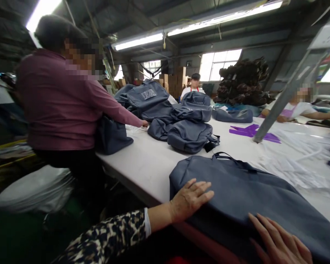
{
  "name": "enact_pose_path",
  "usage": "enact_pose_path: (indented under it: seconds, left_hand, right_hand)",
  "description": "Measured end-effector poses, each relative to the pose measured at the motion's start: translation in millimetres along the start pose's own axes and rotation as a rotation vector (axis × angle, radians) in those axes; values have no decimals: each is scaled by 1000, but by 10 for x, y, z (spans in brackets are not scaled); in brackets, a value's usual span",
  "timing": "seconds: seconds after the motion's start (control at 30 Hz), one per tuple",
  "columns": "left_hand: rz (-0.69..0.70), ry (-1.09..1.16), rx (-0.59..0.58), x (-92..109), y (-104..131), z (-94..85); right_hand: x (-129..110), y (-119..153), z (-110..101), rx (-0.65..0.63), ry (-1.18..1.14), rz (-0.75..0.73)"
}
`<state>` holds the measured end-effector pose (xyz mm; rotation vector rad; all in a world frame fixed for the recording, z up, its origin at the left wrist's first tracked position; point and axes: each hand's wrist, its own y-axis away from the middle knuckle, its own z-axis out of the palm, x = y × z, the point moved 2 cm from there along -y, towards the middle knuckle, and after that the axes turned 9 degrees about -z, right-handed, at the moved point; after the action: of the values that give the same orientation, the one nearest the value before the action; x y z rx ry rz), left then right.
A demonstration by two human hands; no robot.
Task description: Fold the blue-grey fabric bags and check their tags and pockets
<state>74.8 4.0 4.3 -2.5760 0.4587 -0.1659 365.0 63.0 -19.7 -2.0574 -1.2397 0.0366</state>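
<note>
A large dark blue bag [236,187] lies on its side along the near edge of the white table, its strap handle at the far side. My left hand [191,200] rests on the bag's near left part with fingers spread. Farther right, my right hand [280,240] touches the bag's near side, its fingers stretched out and slightly apart. Neither hand grips anything.
More dark blue bags [191,135] are piled on the white table [143,165]. A person in a purple top [57,99] reaches over it from the left. A slanted metal post [280,91], purple pieces [246,131] and white strips [299,157] are at the right.
</note>
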Motion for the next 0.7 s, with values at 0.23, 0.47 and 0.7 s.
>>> enact_pose_path:
  seconds: [0.23,0.47,0.7]
  left_hand:
    - [-830,619,241,-668,615,128]
    - [-1284,1492,316,-768,583,553]
    - [-1392,1419,486,-1089,518,660]
  right_hand:
    - [42,-365,224,-73,-98,-80]
    - [39,-578,117,-65,-131,-87]
    - [-727,-383,197,-4,-129,-133]
